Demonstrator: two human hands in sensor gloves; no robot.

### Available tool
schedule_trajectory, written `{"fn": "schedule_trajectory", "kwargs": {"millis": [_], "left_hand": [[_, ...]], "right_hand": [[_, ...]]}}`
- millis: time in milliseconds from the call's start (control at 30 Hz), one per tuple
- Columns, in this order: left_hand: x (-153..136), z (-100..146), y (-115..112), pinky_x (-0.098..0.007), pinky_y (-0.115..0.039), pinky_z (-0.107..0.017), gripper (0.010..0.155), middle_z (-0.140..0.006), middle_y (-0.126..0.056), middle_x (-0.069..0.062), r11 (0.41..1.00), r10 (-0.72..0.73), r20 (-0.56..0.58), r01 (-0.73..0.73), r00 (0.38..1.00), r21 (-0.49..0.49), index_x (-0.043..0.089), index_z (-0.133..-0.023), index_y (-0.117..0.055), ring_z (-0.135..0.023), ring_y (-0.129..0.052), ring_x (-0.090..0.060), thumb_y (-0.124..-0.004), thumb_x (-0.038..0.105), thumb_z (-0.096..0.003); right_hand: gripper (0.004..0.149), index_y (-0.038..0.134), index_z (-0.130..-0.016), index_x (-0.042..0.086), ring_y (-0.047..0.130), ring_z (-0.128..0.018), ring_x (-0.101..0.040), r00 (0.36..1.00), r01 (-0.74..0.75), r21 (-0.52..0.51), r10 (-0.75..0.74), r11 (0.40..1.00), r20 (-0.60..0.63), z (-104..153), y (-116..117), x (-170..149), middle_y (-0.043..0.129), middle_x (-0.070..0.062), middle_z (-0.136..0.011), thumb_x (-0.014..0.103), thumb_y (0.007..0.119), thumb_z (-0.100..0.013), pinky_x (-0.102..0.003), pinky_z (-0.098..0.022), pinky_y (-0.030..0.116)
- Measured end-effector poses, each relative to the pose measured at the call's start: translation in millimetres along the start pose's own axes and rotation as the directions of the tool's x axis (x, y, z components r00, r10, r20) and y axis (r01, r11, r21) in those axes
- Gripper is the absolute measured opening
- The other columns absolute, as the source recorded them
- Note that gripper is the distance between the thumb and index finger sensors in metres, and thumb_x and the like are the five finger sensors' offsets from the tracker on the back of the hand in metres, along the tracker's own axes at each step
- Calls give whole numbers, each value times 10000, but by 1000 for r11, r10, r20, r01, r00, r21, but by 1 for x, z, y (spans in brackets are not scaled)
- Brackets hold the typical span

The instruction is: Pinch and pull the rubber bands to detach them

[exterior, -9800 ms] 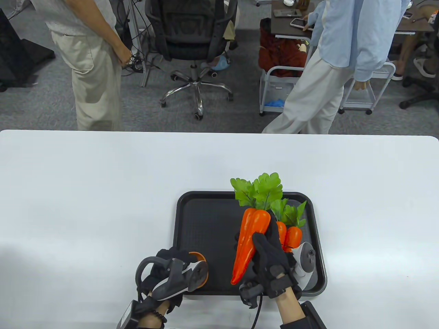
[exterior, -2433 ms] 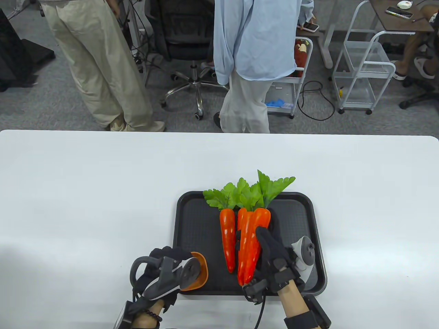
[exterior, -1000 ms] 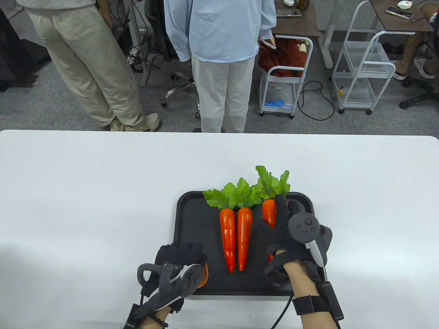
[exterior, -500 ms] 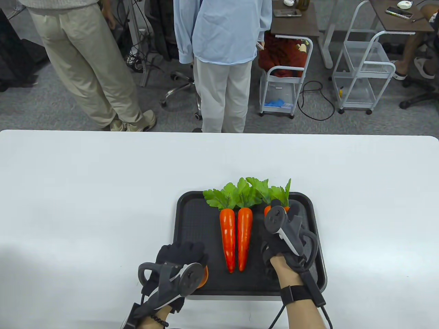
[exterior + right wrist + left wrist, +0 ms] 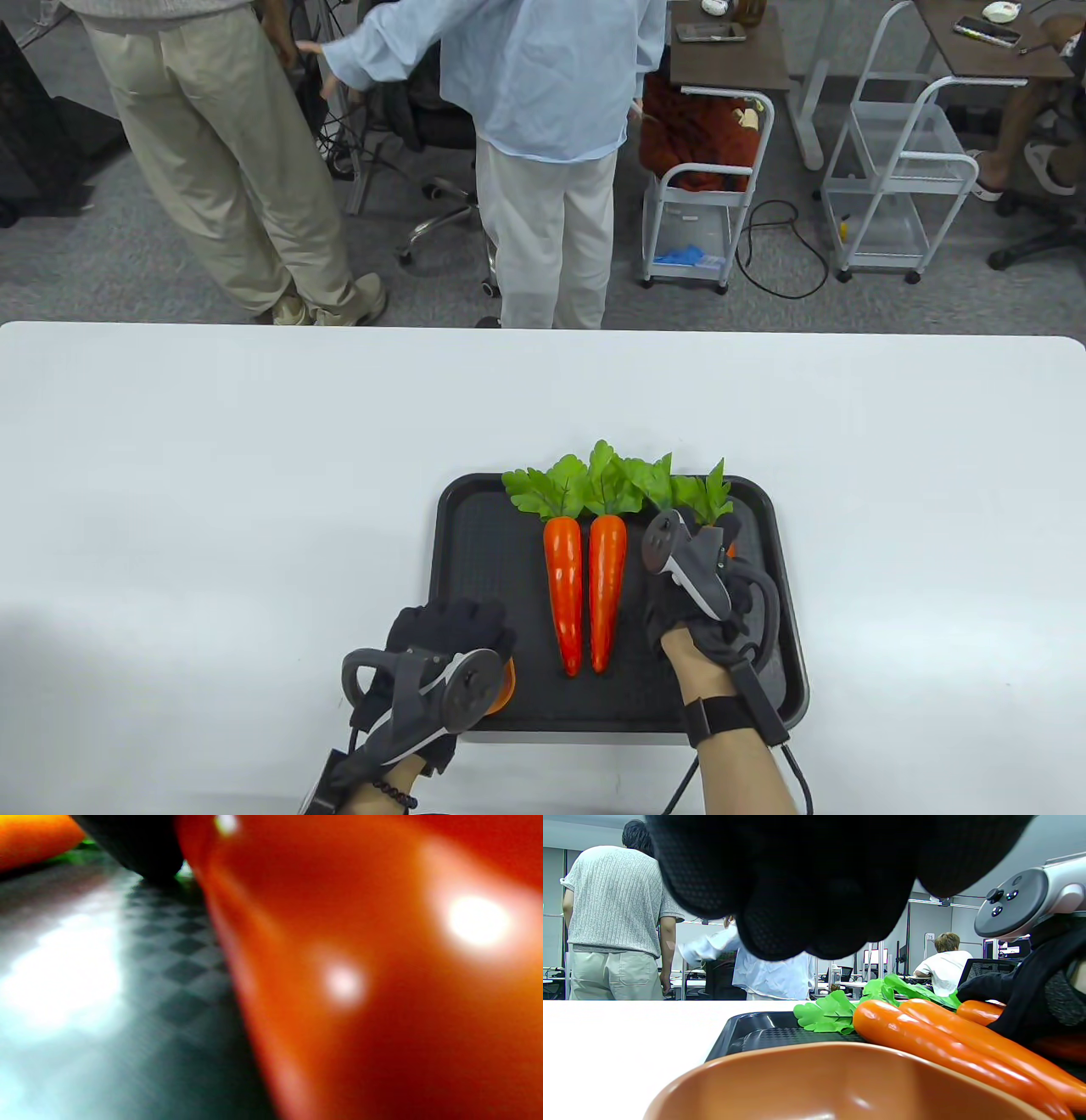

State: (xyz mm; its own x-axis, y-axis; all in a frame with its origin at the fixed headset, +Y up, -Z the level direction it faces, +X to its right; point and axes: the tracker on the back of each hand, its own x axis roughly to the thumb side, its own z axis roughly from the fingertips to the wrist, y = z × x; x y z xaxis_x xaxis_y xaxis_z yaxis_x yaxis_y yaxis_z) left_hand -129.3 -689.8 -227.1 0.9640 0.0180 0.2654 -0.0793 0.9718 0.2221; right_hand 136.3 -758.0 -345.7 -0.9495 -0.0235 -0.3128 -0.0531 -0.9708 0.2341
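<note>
Table view: two glossy orange plastic carrots (image 5: 585, 594) lie side by side on the black plastic tray (image 5: 475, 594), freed we think; we see no rubber band. Our right hand (image 5: 708, 594) covers a third carrot, grip unclear. Left wrist view adds the orange bowl (image 5: 840, 1086) under our left hand (image 5: 806, 878), grip unclear. Right wrist view shows only blurred orange, touching the tray.
</note>
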Motion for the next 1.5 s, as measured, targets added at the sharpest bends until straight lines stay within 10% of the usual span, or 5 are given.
{"fn": "schedule_trajectory", "kwargs": {"millis": [1500], "left_hand": [[14, -6, -17, -647, -579, -771, 583, -1174, -794, -4, 998, -12, -3, 12, 1000, -65, 381, -1030, -725, -1085, -777, -357, -668, 588, -487]], "right_hand": [[843, 314, -1120, 285, 143, -987, -588, 841, 273, -163, -153, 948, 519, 99, -25, -15, 166, -159, -1155, 690, 668, -470, -688, -669, 317]]}}
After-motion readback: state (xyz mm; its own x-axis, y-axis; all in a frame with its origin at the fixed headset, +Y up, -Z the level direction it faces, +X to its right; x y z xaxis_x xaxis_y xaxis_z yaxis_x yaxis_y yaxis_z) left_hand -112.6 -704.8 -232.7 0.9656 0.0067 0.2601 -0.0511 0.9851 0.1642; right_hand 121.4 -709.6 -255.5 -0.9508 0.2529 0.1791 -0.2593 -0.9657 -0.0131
